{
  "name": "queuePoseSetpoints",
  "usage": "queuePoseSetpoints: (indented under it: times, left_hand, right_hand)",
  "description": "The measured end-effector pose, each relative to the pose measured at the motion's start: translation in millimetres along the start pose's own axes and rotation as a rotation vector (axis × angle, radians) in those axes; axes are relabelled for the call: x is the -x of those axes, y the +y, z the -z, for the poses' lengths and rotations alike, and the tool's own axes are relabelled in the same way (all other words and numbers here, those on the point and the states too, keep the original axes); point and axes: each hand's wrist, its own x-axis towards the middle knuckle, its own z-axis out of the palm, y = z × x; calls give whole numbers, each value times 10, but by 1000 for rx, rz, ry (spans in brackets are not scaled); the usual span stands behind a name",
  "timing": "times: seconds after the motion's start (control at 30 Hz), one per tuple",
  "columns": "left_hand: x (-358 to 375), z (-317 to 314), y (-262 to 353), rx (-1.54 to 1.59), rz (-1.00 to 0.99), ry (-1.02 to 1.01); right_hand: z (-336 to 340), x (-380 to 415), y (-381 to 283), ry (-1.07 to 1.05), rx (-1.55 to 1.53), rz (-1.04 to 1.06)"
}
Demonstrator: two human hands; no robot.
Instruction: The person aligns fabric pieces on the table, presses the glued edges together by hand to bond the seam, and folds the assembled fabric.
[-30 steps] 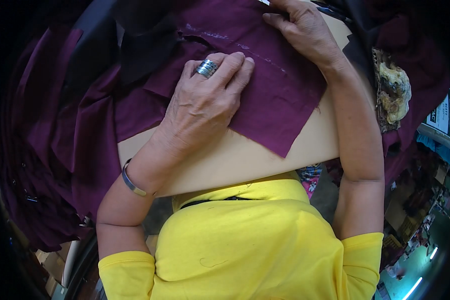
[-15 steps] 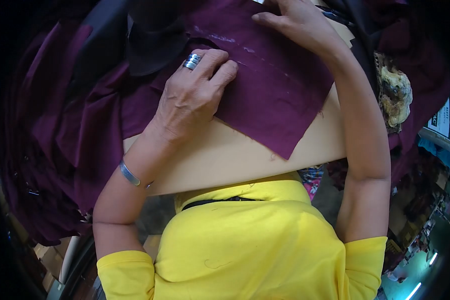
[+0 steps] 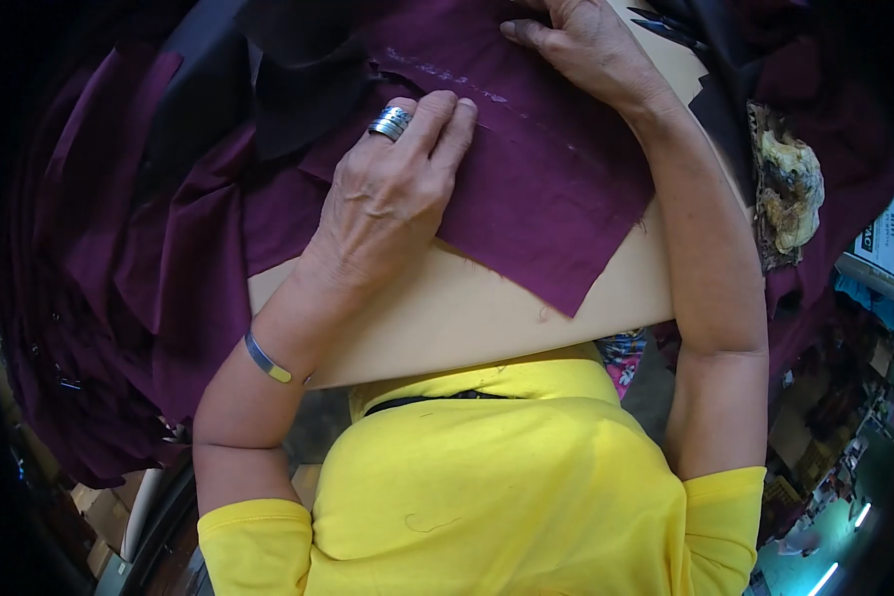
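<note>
Head view, looking down past a yellow shirt (image 3: 487,477): since half a second ago the left hand (image 3: 392,194) has spread out again, its fingers now lying straight and flat on the purple cloth (image 3: 536,199) just below the chalk line (image 3: 467,87), where before they were curled as if pinching it. The right hand (image 3: 586,45) has slid a little toward the top edge and presses palm-down on the same piece, fingers loosely bent; neither hand grips anything, both only hold the cloth flat. That suggests the piece has been smoothed and pinned in place along the marked line. It lies on a tan board (image 3: 467,318), its lower corner hanging diagonally toward the body, with frayed threads along the cut edge. The weave looks soft and matte; the chalk mark is pale and broken. The board is smooth and stiff. A broad silver ring (image 3: 390,122) sits on the left hand, a thin bracelet (image 3: 266,360) on the wrist. More purple fabric (image 3: 119,278) lies heaped at the left.
</note>
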Motion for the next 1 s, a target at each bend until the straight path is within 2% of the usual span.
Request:
queuePoseSetpoints:
  times: [0.07, 0.27, 0.37, 0.5, 0.57, 0.67, 0.77, 0.9, 0.97, 1.0]
  left_hand:
    - [0, 14, 4, 8, -18, -9]
    - [-19, 64, -22, 26, -85, -50]
    - [-63, 64, -69, 122, 5, -11]
    - [-53, -25, -161, -52, -24, 101]
    - [-49, -25, -138, -49, 2, 85]
    - [-21, -33, -112, -16, 63, 39]
    - [-11, -9, -101, -5, 61, -10]
    - [-14, 49, -139, 11, -5, -50]
    - [17, -3, -140, 55, 29, -6]
    - [23, -28, -140, 78, 47, 17]
  right_hand:
    - [9, -3, -39, -17, -1, -34]
    - [-17, -21, 36, 9, 87, 68]
    - [67, -83, -158, -109, 169, -148]
    - [75, -101, -314, -83, 224, -100]
    - [-25, -169, -116, -52, 233, -50]
    - [-70, -137, -9, 3, 28, 53]
    - [-54, -131, -48, 7, 2, 62]
    - [-9, -125, 10, -87, 66, 94]
    - [87, -122, 17, -194, 93, 90]
    - [83, -104, 3, -187, 184, 155]
